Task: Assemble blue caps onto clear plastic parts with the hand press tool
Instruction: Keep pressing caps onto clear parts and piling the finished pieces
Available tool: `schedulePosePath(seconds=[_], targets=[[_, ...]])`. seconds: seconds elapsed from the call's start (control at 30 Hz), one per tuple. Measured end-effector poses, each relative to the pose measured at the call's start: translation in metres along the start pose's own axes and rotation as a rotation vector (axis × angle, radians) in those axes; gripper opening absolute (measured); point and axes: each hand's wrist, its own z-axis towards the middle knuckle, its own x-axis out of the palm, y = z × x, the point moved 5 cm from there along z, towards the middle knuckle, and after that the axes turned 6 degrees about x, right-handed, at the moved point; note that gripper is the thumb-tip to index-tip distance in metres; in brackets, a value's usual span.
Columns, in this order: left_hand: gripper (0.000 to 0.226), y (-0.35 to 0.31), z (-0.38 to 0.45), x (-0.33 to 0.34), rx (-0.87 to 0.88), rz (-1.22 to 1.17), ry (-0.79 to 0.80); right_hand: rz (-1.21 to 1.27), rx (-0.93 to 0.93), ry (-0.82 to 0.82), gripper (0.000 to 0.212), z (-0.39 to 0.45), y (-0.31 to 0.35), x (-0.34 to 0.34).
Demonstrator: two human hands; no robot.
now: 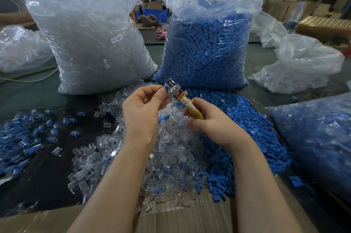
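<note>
My right hand point(207, 118) grips the tape-wrapped handle of the hand press tool point(182, 98), whose metal head points up and to the left. My left hand point(144, 107) pinches a small part with a blue cap point(165, 88) at that metal head; the part is mostly hidden by my fingers. Beneath both hands lies a heap of loose clear plastic parts point(167, 153). To the right of it spreads a heap of loose blue caps point(245, 128). Assembled blue-and-clear pieces point(28, 137) lie scattered at the left on the dark table.
A tall bag of clear parts point(91, 39) and a tall bag of blue caps point(209, 46) stand behind the heaps. More plastic bags point(303, 69) sit at the right, one with blue pieces point(321, 137). Cardboard point(171, 217) covers the near edge. A cable point(28, 80) runs at the left.
</note>
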Motion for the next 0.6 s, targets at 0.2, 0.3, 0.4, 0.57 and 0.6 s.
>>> schedulePosePath(seconds=[0.2, 0.3, 0.4, 0.57, 0.6], targets=[[0.011, 0.0012, -0.0003, 0.0005, -0.024, -0.031, 0.0, -0.012, 0.01, 0.024, 0.035, -0.0015, 0.0013, 0.0012], [0.008, 0.0011, -0.0004, 0.0004, -0.033, -0.043, 0.004, -0.058, 0.026, 0.023, 0.038, -0.0016, 0.0026, 0.0007], [0.007, 0.0016, -0.0006, -0.0002, -0.041, -0.058, 0.01, -0.092, 0.029, 0.032, 0.039, -0.002, 0.0039, 0.002], [0.005, 0.0034, -0.0002, -0.0005, -0.05, -0.05, 0.012, -0.151, 0.002, -0.007, 0.03, -0.0022, 0.0059, 0.0019], [0.005, 0.0038, -0.0002, -0.0003, -0.052, -0.05, 0.013, -0.154, -0.004, -0.015, 0.026, -0.002, 0.0055, 0.0016]])
